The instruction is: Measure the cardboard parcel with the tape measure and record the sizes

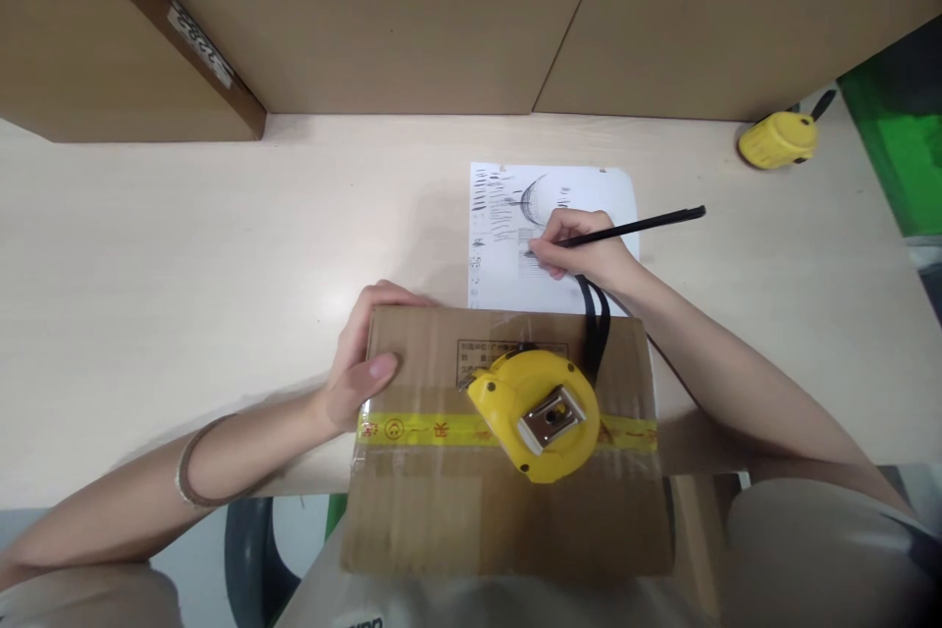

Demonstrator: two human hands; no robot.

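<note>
My right hand is closed round a long black pencil, its rear end pointing right. The hand rests on a white sheet of paper with dark strokes, shading and a curved shape drawn on it. My left hand grips the left edge of a cardboard box, thumb on top and fingers at the far edge. Yellow printed tape crosses the box. On top of it sits a yellow tape measure with a metal clip facing up and a black wrist strap. The box covers the paper's near edge.
Tall cardboard panels stand along the table's back, with another box at the left. A second yellow tape measure lies at the back right on the pale table. Part of a dark chair shows below the table edge.
</note>
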